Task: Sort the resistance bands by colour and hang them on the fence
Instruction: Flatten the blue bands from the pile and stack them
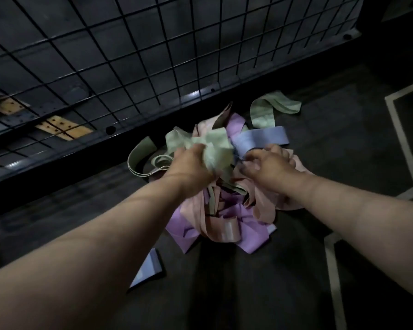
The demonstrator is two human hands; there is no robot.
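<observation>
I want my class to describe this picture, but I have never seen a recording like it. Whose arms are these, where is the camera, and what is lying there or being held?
There is no machine here. Both arms belong to one person, and the camera sits on that person's head, looking forward and down, so the arms enter from below. The left hand grips a crumpled bunch of green bands. The right hand curls its fingers into the pile beside a blue band; blur hides whether it grips anything. On the dark floor lies a tangled pile of resistance bands, among them pink bands and purple bands. One loose green band lies behind it. The black wire fence stands beyond; no band hangs on the part in view.
</observation>
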